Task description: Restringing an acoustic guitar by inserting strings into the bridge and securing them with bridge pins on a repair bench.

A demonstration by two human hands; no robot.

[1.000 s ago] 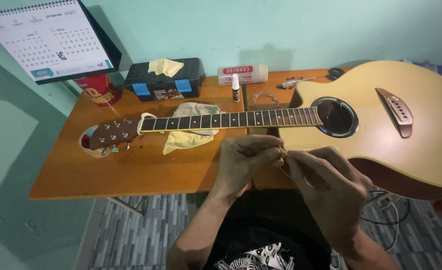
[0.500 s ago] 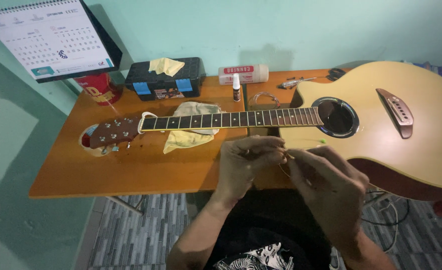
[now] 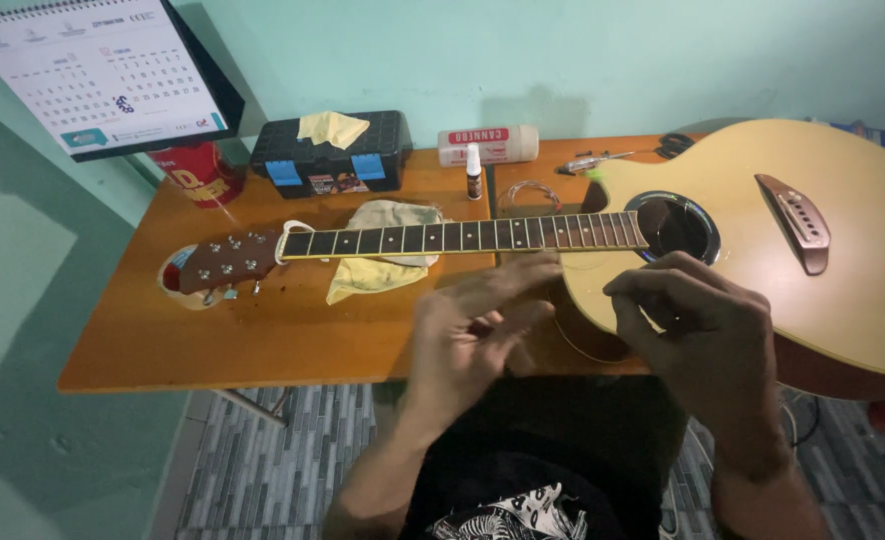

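1. At the lower centre of the frame, the left hand (image 3: 472,335) is held with fingers spread, gripping nothing.
2. At the lower right, the right hand (image 3: 702,330) is pinched shut; a string cannot be confirmed in it.
3. Across the tabletop (image 3: 262,335), the guitar (image 3: 762,250) is laid flat.

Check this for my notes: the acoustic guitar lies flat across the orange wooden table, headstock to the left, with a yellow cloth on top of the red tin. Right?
Not quite. The head view shows the yellow cloth on the black plastic toolbox, not the red tin. The rest holds.
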